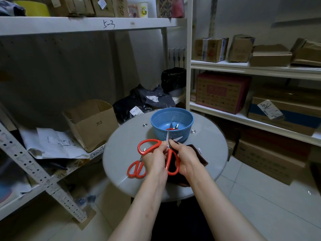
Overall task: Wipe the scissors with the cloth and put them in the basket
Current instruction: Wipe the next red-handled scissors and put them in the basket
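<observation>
**Large scissors** [150,145]: red handles, blades splayed open, held above the tabletop [121,136], just before the blue basket [188,131].
**Hands:** the left hand [154,160] grasps the scissors at the pivot. The right hand [185,157] clasps the dark cloth [199,157] and pinches at the blades.
**Small scissors** [137,168]: lying on the tabletop to the left, probably awaiting wiping.
**Basket contents:** another pair inside.
**Risk:** the open edges sit close to the fingertips, and a slipping cloth could leave skin open to a cut.

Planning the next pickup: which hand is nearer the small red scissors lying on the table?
Left. The left hand is just right of the small scissors; the right hand, holding the cloth, is farther right, past the held scissors.
</observation>
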